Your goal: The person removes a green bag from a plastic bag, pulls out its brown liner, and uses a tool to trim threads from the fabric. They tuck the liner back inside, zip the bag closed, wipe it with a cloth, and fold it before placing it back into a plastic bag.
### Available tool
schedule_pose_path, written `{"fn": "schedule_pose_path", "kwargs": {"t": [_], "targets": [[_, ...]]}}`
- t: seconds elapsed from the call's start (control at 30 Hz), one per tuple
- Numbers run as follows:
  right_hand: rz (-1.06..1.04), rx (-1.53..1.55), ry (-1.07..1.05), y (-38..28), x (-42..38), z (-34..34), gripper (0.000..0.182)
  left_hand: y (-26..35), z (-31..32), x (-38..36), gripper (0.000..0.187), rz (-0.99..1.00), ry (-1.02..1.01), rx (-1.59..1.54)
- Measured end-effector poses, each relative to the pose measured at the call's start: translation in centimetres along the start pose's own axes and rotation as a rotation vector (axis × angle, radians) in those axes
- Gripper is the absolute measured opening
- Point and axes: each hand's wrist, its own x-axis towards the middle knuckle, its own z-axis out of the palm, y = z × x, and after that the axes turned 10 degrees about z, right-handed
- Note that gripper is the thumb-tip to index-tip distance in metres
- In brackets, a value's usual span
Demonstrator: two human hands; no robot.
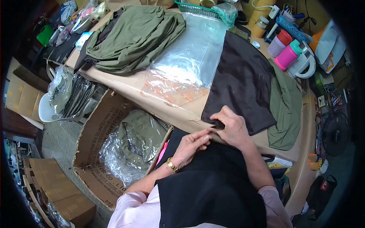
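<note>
My left hand [190, 147], with a gold watch at the wrist, has its thumb and fingers pressed together, tips meeting my right hand. My right hand [232, 128] is curled in a pinch at the near edge of a dark brown or black fabric piece [243, 76]. Something small and dark shows between its fingers, but I cannot make out what it is or whether it is part of the fabric. The dark piece lies flat with a slit-like strip on its right side. Partly under it is olive green fabric [283, 121].
Clear plastic bags [186, 49] lie mid-table beside a pile of olive garments [133, 38]. Below the table edge, a cardboard box [91, 140] holds bagged olive garments [138, 133]. A pink bottle [287, 55] and a white jug [304, 62] stand at right; a fan [334, 133] sits beyond.
</note>
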Motion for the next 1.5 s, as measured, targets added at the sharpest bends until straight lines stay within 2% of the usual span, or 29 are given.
{"fn": "schedule_pose_path", "kwargs": {"t": [0.07, 0.1, 0.2, 0.33, 0.4, 0.67, 0.83, 0.93, 1.0, 1.07, 1.13, 1.27, 1.33, 1.4, 1.47, 1.5], "targets": [[-0.002, 0.021, 0.032, 1.5, -0.7, 1.4, 0.022, 0.2, 0.4, 0.9, 0.037, 0.032, 0.115, -0.162], [0.013, 0.083, 0.076, 1.9, -0.8, 1.8, 0.019, 0.5, 1.2, 1.0, 0.032, 0.052, 0.177, -0.198], [0.025, 0.183, 0.128, 1.6, -1.2, 2.2, 0.015, 1.2, 2.5, 1.3, 0.03, 0.099, 0.292, -0.244], [0.002, 0.235, 0.152, 1.2, -1.6, 2.4, 0.013, 0.9, 2.1, 1.8, 0.027, 0.109, 0.279, -0.265], [-0.007, 0.236, 0.157, 1.4, -1.7, 2.6, 0.013, 1.0, 2.4, 1.9, 0.026, 0.152, 0.367, -0.292], [0.007, 0.212, 0.186, 1.0, -1.9, 2.8, 0.012, 2.0, 2.7, 1.2, 0.027, 0.153, 0.339, -0.326], [0.13, 0.315, 0.031, 0.2, -1.7, 2.1, 0.011, 1.1, 1.9, 1.7, 0.02, 0.209, 0.311, -0.283], [0.198, 0.376, 0.059, 0.4, -1.7, 2.5, 0.01, 0.3, 0.7, 2.3, 0.013, 0.164, 0.271, -0.441], [0.198, 0.372, 0.082, 0.4, -1.6, 2.5, 0.01, 0.4, 1.4, 2.3, 0.01, 0.179, 0.407, -0.615], [0.2, 0.37, 0.105, 0.4, -1.6, 2.5, 0.01, 0.1, 0.7, 2.2, 0.012, 0.182, 0.387, -0.702], [0.257, 0.366, 0.074, 0.4, -1.8, 2.4, 0.019, 0.5, 0.7, 1.9, 0.014, 0.098, 0.447, -0.798], [0.281, 0.497, 0.027, 0.9, -1.6, 2.1, 0.028, 1.7, 1.0, 1.2, 0.016, 0.102, 0.398, -0.817], [0.233, 0.515, 0.062, 2.1, -1.4, 2.6, 0.035, 2.0, 0.9, 0.7, 0.018, 0.169, 0.283, -0.696], [0.174, 0.517, 0.064, 1.8, -1.1, 2.2, 0.031, 2.5, 1.2, 0.1, 0.018, 0.224, 0.209, -0.642], [0.18, 0.214, 0.104, -1.7, -1.7, 0.0, 0.027, 2.8, 1.2, 0.0, 0.018, 0.279, 0.134, -0.587], [0.228, 0.19, 0.109, -2.9, -1.8, -0.6, 0.025, 2.9, 1.1, -0.1, 0.018, 0.299, 0.118, -0.574]]}}
